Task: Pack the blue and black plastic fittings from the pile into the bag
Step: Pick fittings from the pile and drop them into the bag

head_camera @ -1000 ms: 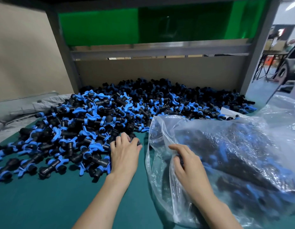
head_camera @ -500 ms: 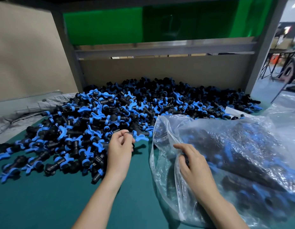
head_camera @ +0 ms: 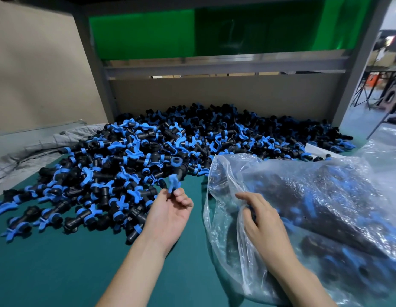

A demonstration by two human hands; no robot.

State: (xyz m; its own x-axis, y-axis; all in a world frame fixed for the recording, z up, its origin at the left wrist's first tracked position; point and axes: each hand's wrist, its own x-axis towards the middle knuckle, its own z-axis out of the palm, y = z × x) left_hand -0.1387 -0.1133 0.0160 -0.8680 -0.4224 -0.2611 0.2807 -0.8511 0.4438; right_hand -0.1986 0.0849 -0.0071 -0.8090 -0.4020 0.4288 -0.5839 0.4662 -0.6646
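Observation:
A big pile of blue and black plastic fittings covers the left and back of the green table. My left hand is turned palm up in front of the pile and pinches one fitting by its blue wing, lifted off the table. To the right lies a clear plastic bag holding many fittings, its mouth facing left. My right hand grips the bag's plastic near the mouth.
The green table top has bare surface in front of the pile. A grey cloth lies at the left edge. A beige back panel and grey frame posts close the bench behind; the right side opens to the room.
My left hand has turned palm up and lifted one fitting out of the pile, moving it right toward the bag. My right hand keeps its hold on the bag.

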